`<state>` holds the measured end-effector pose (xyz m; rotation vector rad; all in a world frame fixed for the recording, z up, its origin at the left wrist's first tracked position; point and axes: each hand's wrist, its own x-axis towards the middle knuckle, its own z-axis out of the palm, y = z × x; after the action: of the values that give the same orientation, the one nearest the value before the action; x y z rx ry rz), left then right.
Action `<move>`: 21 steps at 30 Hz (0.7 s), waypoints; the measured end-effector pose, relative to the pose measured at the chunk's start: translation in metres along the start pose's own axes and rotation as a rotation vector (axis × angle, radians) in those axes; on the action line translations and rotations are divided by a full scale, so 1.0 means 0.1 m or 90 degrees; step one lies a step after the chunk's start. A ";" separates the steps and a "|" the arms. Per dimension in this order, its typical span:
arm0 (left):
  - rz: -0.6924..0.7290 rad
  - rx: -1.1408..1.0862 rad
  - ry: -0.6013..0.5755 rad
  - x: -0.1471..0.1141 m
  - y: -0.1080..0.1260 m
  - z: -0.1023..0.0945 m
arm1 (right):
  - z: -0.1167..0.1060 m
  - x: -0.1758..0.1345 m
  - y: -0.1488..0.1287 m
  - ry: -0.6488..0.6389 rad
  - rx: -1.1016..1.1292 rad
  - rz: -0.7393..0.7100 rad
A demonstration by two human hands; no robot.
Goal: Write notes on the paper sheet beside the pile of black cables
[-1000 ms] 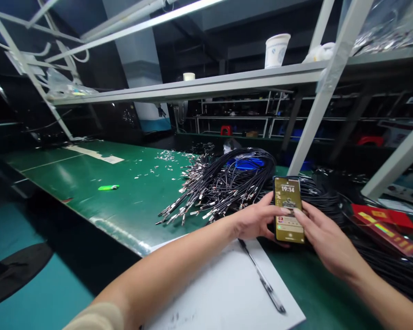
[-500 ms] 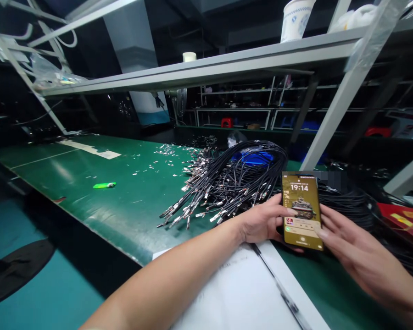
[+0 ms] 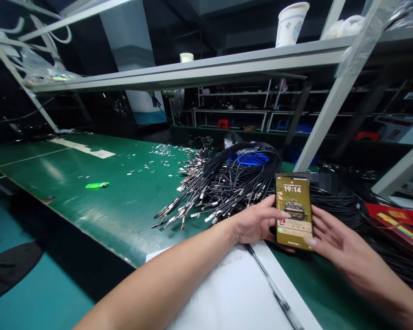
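A smartphone (image 3: 293, 213) is held upright between both hands, its lit screen reading 19:14. My left hand (image 3: 256, 222) grips its left edge, with the thumb across the screen and the other fingers partly hidden behind. On the opposite side my right hand (image 3: 330, 236) holds the lower right edge, thumb at the screen's border. Beneath my left forearm lies a white paper sheet (image 3: 227, 293) with faint writing, and a pen (image 3: 275, 288) rests on it. Just beyond the hands is a heap of black cables (image 3: 223, 178) with metal connector ends.
The green table (image 3: 99, 215) carries scattered metal bits (image 3: 165, 151) and a bright green tool (image 3: 97, 185). A blue tray (image 3: 251, 159) sits among the cables. Overhead, a shelf (image 3: 179, 75) holds a paper cup (image 3: 291, 25). Right of my hand lies a red box (image 3: 395, 224).
The whole view has shifted slightly, so the phone, hands and table appear a little further left. Both hands keep the same hold on the phone.
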<state>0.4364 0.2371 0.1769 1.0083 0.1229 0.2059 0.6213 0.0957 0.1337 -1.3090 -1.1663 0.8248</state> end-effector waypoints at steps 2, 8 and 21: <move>0.003 0.000 0.001 -0.01 0.01 0.01 | 0.02 0.01 -0.03 -0.005 0.017 0.009; -0.002 0.010 0.012 -0.02 0.02 0.03 | 0.03 0.00 -0.08 -0.003 0.044 0.018; 0.005 0.004 0.001 -0.01 0.02 0.01 | 0.01 -0.01 -0.04 -0.047 0.066 0.007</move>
<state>0.4355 0.2369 0.1790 1.0156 0.1217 0.2138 0.6191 0.0948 0.1371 -1.2104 -1.1592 0.9361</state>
